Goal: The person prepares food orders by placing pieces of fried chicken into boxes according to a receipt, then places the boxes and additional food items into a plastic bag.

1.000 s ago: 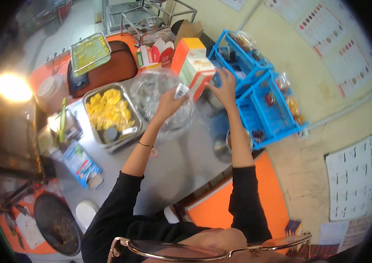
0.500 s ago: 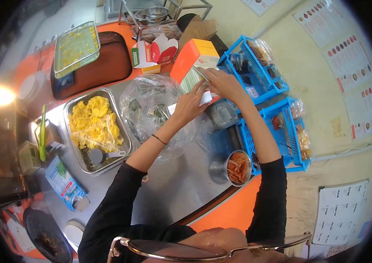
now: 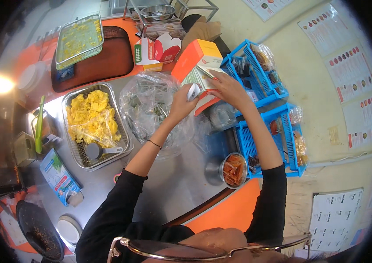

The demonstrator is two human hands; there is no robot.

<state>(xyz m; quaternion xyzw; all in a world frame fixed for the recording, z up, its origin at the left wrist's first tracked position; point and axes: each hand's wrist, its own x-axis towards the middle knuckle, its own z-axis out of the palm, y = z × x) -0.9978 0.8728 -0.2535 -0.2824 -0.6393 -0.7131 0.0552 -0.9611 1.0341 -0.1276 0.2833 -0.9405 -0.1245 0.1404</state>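
Note:
An orange-and-yellow cardboard box [image 3: 190, 59] lies tilted on the far side of the counter, its open side showing a row of thin paper packets [image 3: 191, 79]. My left hand [image 3: 182, 104] is closed around a small white paper packet [image 3: 193, 91] at the box's near left corner. Over the box's right part, my right hand [image 3: 229, 89] has its thumb and fingers bent round the thin packets; its fingertips partly hide what they grip. A clear plastic bag [image 3: 151, 114] with dark green contents sits beside my left wrist.
Left of the bag is a mesh tray [image 3: 127, 147] of yellow food with a grey-handled scoop. Blue baskets [image 3: 265, 127] holding small packs stand at right. Near my right forearm is a container of reddish-orange pieces [image 3: 234, 170]. An opened red-and-white carton [image 3: 167, 47] stands behind.
My hands have moved apart: the left has drawn slightly left and nearer with the white packet, and the right has shifted right along the box. The view has shifted slightly.

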